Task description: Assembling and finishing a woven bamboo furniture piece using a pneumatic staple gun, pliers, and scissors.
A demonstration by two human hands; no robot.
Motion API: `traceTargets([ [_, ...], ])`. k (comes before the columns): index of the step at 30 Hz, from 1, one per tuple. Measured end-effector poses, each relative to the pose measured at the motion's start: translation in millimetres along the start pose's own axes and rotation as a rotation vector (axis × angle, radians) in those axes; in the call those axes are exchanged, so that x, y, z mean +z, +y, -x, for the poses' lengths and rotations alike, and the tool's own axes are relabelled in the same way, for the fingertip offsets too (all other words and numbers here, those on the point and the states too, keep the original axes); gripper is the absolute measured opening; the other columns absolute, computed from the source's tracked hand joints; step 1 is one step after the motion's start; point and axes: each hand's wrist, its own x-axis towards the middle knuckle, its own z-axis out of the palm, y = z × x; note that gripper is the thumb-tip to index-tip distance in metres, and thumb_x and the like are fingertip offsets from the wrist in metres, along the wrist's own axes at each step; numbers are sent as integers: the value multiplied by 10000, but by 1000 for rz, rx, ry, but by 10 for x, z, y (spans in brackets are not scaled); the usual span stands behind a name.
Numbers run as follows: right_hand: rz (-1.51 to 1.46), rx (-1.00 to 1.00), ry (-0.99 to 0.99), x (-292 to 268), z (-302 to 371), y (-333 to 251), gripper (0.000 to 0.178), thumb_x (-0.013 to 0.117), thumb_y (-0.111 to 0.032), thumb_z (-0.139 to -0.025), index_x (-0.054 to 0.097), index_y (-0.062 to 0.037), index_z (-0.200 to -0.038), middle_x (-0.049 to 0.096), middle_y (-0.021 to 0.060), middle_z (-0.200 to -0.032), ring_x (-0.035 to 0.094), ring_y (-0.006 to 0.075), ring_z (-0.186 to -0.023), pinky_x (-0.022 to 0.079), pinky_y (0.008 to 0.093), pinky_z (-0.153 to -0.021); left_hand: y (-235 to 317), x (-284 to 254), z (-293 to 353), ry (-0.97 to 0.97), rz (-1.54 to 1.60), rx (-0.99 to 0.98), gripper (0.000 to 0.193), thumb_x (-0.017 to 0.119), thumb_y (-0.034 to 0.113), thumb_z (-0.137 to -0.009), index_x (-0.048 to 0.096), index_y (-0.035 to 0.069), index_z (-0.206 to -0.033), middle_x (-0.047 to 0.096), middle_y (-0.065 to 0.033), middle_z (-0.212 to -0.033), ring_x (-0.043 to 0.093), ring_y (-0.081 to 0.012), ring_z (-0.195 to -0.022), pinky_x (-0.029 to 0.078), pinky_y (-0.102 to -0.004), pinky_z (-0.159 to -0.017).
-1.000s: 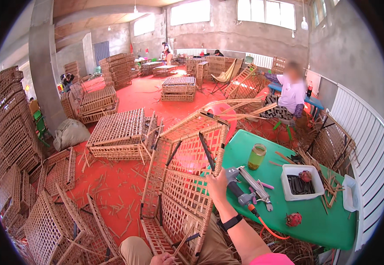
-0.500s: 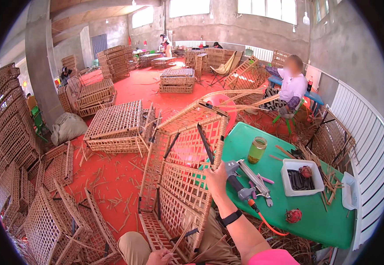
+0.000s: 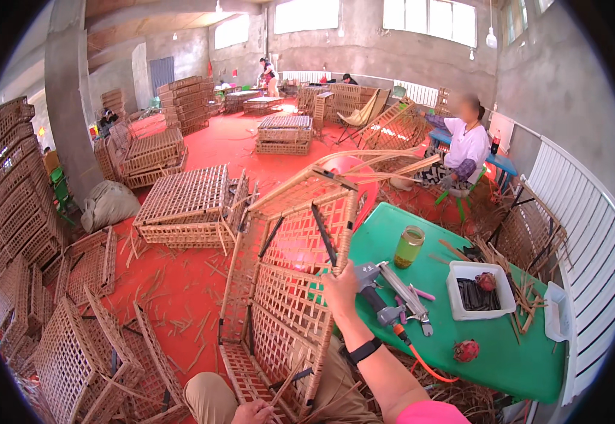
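A large rectangular basket (image 3: 290,325) of woven bamboo or cane strips stands tilted on its end against my legs, its open side showing black corner strips. My right hand (image 3: 340,288) is closed round its right rim, partway up. Down at the near lower end, my left hand (image 3: 253,412) has its fingers curled at the basket's edge, beside a loose strip; the picture's bottom partly cuts it off. A grey staple gun (image 3: 386,300) with an orange air hose lies on the green table (image 3: 392,226), just right of my right hand.
The table also bears a jar of greenish liquid (image 3: 409,247), a white tub (image 3: 456,290) of black strips and a dragon fruit (image 3: 466,350). Finished baskets (image 3: 184,201) are stacked around the red floor, strewn with scraps. A person (image 3: 463,138) sits beyond the table.
The basket's upper end has shifted slightly left, with my right hand still on its rim. The seated person has raised and turned their head. My left hand stays low at the basket.
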Motion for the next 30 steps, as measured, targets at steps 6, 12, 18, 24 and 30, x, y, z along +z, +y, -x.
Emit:
traceTargets([
  [6,15,-103,-26,288,-20,-181,422,622,-114,-837,475,23,-1208,609,272,-1017,603,438,-954,468,503,-819,30,51,58,-7,231,-181,96,582,149,-967,609,72,-918,542,2,-657,508,-112,-550,413,-255,-466],
  [12,27,-305,13,625,54,-367,525,615,-71,-820,417,37,-1294,584,291,-1109,564,447,-1068,460,500,-905,-342,-18,-36,30,-325,334,93,581,134,-964,598,74,-894,568,0,-762,540,-114,-647,455,-234,-572],
  [18,-28,-290,-95,610,196,-630,573,610,-26,-795,391,30,-1321,575,289,-1125,555,442,-1078,460,501,-906,59,89,79,-33,227,-232,116,563,117,-943,617,55,-1025,582,-18,-843,585,-146,-751,506,-290,-656],
  [24,-58,-328,-142,743,276,-843,562,598,-16,-807,391,5,-1329,578,245,-1093,552,414,-1065,461,504,-893,-545,33,69,91,-216,30,169,572,184,-935,627,27,-969,622,-97,-824,622,-200,-730,513,-340,-635],
  [30,11,-345,-162,910,181,-908,572,611,-27,-811,397,0,-1341,571,237,-1123,548,403,-1083,460,497,-914,-237,105,-26,152,151,-143,154,567,183,-937,624,40,-920,630,-108,-775,618,-200,-691,519,-356,-607],
])
